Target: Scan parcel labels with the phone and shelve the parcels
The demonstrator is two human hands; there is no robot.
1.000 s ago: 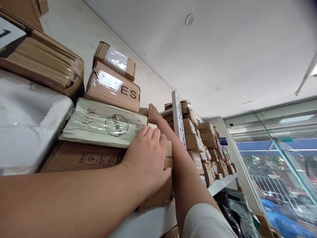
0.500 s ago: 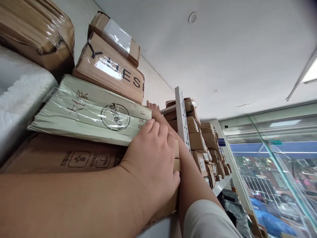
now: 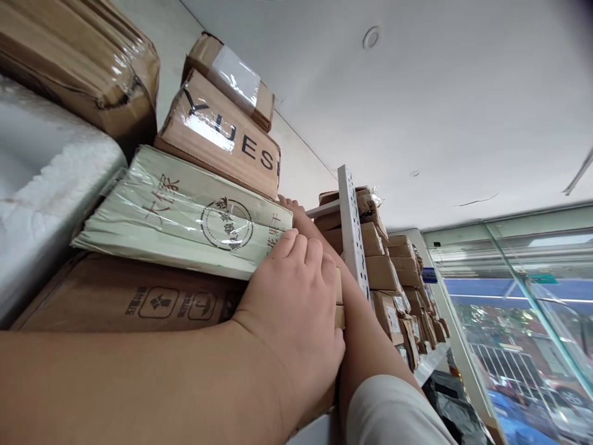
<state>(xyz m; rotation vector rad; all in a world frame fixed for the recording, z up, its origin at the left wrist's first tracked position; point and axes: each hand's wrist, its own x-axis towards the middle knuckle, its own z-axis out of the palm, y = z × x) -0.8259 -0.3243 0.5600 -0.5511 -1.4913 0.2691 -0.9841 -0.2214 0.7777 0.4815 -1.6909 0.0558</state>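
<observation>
A pale green carton [image 3: 180, 216] with printed writing and a round logo lies tilted in a stack. My left hand [image 3: 294, 290] grips the right end of this carton, its fingers curled at the corner and their tips hidden. Farther back, my right hand [image 3: 293, 204] is at the far corner of the same end; only part of its bent fingers shows. On top of the green carton rests a brown box [image 3: 222, 133] with large black letters, and a smaller taped box [image 3: 236, 77] sits on that. Beneath is a darker brown carton [image 3: 111, 290] with handling symbols.
At left, a white foam box [image 3: 55, 179] supports a large taped carton [image 3: 92, 68]. A perforated shelf post [image 3: 352, 228] rises just beyond my right forearm. Past it, several parcels [image 3: 382, 272] fill shelves. The ceiling [image 3: 440, 111] is close overhead, and glass panels [image 3: 532, 309] are at right.
The view has shifted, so the stack and my arms appear slightly farther right and lower. Both hands keep their places at the green carton's end.
</observation>
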